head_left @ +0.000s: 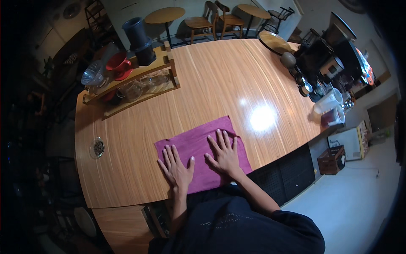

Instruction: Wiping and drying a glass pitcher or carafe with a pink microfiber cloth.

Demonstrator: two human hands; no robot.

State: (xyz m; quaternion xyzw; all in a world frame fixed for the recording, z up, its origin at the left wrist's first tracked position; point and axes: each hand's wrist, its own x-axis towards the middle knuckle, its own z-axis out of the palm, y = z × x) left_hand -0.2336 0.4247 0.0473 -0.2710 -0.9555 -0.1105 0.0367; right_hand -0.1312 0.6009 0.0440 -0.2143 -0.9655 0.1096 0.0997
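Note:
A purple cloth (203,133) lies spread at the near edge of the wooden counter (211,80), its front edge reaching the counter's rim by my body. My left hand (176,169) rests flat on the cloth's left side, fingers spread and thumb out to the right. On its right side my right hand (224,154) lies palm down, fingers apart and pointing away from me. Small wrinkles show along the cloth's far and right edges. Neither hand grips anything.
A wooden rack (169,63) at the back left holds a red dripper (119,65), a glass dripper (95,75), a dark grinder-like cylinder (140,40) and glass servers (133,90). A small glass dish (98,147) of dark bits sits left. Plastic cups (329,100) and coffee gear line the right edge.

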